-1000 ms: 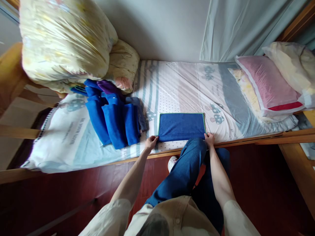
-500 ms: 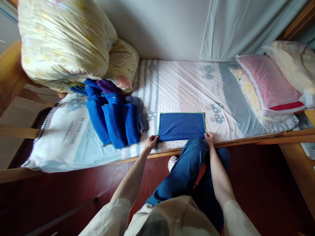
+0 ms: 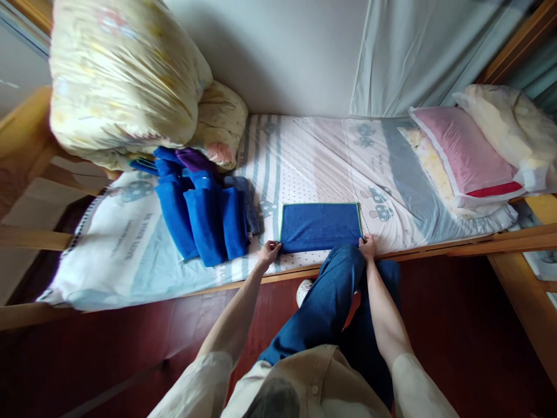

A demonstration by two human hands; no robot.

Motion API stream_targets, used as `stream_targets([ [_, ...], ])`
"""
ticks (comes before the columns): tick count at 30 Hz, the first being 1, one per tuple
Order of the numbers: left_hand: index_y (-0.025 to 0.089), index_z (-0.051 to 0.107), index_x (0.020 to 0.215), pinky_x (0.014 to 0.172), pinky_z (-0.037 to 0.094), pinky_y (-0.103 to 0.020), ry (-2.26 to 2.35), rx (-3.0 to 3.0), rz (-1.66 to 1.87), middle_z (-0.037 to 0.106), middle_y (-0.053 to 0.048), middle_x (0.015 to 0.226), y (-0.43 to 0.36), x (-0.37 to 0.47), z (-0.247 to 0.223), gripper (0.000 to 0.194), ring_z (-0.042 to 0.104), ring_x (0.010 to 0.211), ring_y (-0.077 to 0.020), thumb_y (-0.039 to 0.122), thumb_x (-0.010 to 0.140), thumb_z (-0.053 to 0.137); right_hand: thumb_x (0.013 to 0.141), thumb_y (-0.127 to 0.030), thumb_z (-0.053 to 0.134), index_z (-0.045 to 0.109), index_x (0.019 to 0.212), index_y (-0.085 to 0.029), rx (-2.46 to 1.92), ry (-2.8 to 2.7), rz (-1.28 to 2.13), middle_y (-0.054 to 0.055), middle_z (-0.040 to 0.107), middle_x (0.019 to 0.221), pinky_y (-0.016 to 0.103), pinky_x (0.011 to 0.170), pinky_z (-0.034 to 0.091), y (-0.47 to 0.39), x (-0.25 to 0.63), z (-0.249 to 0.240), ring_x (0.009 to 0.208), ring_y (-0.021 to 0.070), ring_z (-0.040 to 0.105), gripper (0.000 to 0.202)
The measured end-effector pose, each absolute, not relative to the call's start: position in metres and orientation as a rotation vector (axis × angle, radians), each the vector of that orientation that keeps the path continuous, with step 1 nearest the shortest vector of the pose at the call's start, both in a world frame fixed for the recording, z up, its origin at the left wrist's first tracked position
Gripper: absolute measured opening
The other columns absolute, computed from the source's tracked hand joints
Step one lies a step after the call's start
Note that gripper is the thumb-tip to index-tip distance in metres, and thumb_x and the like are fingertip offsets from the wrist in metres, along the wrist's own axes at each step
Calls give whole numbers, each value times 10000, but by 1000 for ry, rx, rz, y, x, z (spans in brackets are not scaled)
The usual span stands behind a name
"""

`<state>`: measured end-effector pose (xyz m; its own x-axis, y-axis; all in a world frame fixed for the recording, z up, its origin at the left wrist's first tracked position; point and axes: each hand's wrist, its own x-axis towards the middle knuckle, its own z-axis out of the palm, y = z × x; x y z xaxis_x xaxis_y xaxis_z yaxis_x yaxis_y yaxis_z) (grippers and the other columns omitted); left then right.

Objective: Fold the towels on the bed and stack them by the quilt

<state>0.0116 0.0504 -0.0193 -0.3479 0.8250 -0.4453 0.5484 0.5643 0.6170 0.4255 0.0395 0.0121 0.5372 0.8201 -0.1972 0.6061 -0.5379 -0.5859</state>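
A dark blue towel with green edging lies flat on the bed, folded into a rectangle. At its near left corner, my left hand pinches the cloth. My right hand grips the near right corner, close to my raised knee. To the left of the towel sit several rolled or folded bright blue towels, together with a purple cloth and a grey-blue cloth.
Big yellow bedding bundles stand at the bed's left end. At the right lie a pink pillow and a clear-wrapped bundle. A wooden rail borders the patterned mattress; a curtain hangs behind.
Both hands keep hold of the towel's near corners, with only a very small shift. The camera view has tilted slightly; the towel lies in the same place.
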Motion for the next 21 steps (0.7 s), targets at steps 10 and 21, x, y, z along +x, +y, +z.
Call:
stream_targets([
  [10,173,610,1348,1182,461,-499,1833,1833,807,644,-184,1411,-8,28,-27,470,589,1356,-316,305,904,527,955,-207,491,738,1268,-210,-1998,-1863,499,109,701,1364,390,1140,432,14,413,34,1301,243,601,398],
  [21,140,586,1479,1282,320,-514,1750,2101,387,581,-180,1544,16,33,-39,628,489,1494,-310,154,858,490,992,-171,486,663,1433,-273,-2190,-2034,650,59,609,1550,431,1216,388,12,411,23,1488,217,504,486],
])
